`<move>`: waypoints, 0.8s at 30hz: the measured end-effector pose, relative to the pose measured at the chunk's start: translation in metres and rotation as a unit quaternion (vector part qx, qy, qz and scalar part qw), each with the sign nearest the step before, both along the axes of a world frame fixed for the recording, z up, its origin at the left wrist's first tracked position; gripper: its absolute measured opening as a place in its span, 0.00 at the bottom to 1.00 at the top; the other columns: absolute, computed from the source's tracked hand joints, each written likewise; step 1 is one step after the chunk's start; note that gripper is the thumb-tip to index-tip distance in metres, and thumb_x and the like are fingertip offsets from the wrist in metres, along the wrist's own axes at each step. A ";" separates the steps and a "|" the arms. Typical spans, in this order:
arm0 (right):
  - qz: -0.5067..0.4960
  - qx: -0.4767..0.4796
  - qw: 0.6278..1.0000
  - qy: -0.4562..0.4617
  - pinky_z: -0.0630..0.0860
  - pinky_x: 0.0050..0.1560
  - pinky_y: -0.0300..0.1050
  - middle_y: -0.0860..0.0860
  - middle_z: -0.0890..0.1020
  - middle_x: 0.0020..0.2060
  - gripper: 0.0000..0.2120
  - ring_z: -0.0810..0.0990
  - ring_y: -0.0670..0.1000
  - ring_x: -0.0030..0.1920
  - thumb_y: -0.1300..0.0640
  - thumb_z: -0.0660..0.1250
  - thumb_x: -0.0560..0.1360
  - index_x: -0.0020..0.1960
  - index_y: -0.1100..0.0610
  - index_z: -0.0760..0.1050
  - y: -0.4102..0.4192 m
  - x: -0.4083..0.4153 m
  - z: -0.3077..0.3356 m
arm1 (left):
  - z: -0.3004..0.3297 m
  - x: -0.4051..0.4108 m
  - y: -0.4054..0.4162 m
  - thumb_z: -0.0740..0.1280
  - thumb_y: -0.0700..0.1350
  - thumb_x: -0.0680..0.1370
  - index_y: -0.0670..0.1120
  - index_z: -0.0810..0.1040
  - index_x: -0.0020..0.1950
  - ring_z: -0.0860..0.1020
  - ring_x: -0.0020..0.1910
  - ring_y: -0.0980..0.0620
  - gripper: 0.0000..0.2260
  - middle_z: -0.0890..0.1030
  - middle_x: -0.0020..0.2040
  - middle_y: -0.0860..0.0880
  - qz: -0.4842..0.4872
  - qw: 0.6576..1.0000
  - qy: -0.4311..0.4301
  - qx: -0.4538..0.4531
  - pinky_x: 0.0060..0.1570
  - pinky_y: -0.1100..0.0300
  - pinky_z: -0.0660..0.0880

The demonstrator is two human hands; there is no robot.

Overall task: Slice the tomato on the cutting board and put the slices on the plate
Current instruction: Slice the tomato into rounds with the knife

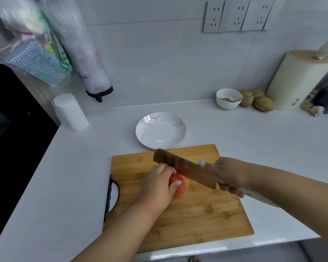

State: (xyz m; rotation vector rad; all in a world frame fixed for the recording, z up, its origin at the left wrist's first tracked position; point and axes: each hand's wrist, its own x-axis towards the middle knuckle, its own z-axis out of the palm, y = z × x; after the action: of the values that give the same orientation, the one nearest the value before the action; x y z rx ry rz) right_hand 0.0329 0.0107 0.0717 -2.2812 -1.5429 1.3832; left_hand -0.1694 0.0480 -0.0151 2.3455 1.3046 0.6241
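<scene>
Your left hand is curled over the tomato, fingers and thumb pinning it down on the wooden cutting board, just left of the frame's centre. Your right hand grips the cleaver by its pale handle, forefinger laid along the blade's spine. And that blade runs long from lower right up to upper left, hanging right over the tomato's right side, tight beside your left knuckles. Looks like a cut is about to drop there; watch those fingertips. The marbled plate waits bare, just above the board's top edge.
</scene>
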 end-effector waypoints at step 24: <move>0.005 -0.031 0.999 -0.013 0.69 0.28 0.40 0.53 0.73 0.26 0.33 0.68 0.52 0.22 0.30 0.51 0.76 0.37 0.61 0.71 0.020 -0.013 -0.023 | -0.004 0.002 -0.002 0.66 0.51 0.76 0.49 0.75 0.58 0.68 0.56 0.54 0.12 0.73 0.56 0.54 0.001 1.000 -0.006 0.013 0.54 0.65 0.65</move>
State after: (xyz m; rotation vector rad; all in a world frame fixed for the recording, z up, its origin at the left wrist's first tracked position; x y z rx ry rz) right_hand 0.0203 0.0309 0.0490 -2.3402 -1.5432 1.4297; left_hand -0.1674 0.0464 -0.0187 2.3581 1.2999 0.6593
